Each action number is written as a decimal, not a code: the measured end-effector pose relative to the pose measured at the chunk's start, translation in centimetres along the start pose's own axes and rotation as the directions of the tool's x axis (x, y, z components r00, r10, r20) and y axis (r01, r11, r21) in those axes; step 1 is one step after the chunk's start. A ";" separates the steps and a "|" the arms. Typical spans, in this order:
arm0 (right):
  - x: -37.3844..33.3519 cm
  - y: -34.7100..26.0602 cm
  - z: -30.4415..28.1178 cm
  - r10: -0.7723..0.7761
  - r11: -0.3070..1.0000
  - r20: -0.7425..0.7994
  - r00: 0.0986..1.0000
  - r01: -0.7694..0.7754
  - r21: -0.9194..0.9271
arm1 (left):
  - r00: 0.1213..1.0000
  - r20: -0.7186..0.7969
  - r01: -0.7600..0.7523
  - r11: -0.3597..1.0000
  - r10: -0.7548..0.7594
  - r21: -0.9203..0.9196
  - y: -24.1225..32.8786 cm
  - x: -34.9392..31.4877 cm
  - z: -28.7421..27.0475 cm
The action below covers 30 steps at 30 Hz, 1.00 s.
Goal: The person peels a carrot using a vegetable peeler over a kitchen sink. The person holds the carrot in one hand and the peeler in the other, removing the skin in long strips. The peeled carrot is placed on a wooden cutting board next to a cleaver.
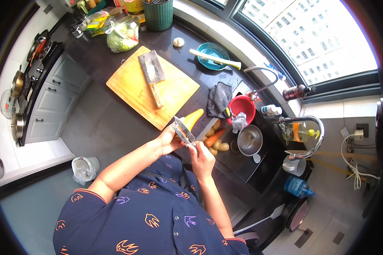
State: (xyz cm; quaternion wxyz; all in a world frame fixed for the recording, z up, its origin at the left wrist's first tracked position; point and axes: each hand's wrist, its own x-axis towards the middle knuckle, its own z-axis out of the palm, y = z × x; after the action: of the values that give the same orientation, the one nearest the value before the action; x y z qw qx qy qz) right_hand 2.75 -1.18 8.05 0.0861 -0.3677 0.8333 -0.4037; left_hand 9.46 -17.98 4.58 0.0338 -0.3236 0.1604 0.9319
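In front of my body, over the counter edge by the sink, my left hand (pixel 168 141) is closed round a peeled-looking orange carrot (pixel 193 119). The carrot's tip points away from me, toward the sink. My right hand (pixel 203 160) grips a metal peeler (pixel 184 131), whose wide head lies across the carrot near my left fingers. Part of the carrot is hidden behind the peeler. Beyond my hands lies a wooden cutting board (pixel 127 83), with a cleaver (pixel 151 73) resting on it. Another carrot (pixel 215 137) sits among several potatoes (pixel 222 147) in the sink.
A dark cloth (pixel 220 100), red basin (pixel 245 106) and metal bowl (pixel 250 139) stand around the sink, under a curved faucet (pixel 321 131). Farther off are a teal plate (pixel 212 55) with a scallion-like stalk (pixel 215 58), garlic (pixel 178 42) and bagged greens (pixel 122 36). A lined bin (pixel 86 169) stands left.
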 end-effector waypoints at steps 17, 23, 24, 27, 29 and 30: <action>0.7 -0.1 2.5 0.167 0.975 0.184 0.969 -0.190 0.114 | 1.000 0.013 -0.024 0.998 0.023 0.055 1.9 -1.8 -3.3; 2.3 2.9 2.6 0.308 0.941 0.158 0.938 -0.325 0.097 | 1.000 0.009 0.000 0.999 -0.001 0.052 2.5 -3.7 -1.2; 2.5 3.1 2.8 0.311 0.941 0.176 0.934 -0.329 0.081 | 1.000 0.010 0.021 0.999 -0.022 0.029 2.5 -3.6 -1.5; 3.2 3.3 3.2 0.332 0.935 0.203 0.921 -0.350 0.059 | 0.997 0.041 0.073 0.997 -0.071 -0.037 3.1 -3.8 -2.3; 3.7 4.1 3.3 0.344 0.930 0.183 0.921 -0.362 0.070 | 0.998 0.042 0.054 0.998 -0.053 -0.034 3.1 -4.2 -1.9; 4.0 4.3 3.2 0.338 0.931 0.166 0.926 -0.355 0.084 | 0.998 0.042 0.044 0.999 -0.042 -0.028 3.3 -4.5 -1.7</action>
State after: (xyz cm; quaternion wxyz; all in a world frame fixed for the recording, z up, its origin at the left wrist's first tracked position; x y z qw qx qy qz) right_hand -0.98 -4.14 3.38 0.2385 -0.2381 0.8524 -0.3997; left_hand 13.46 -21.48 6.98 0.0525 -0.3083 0.1394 0.9396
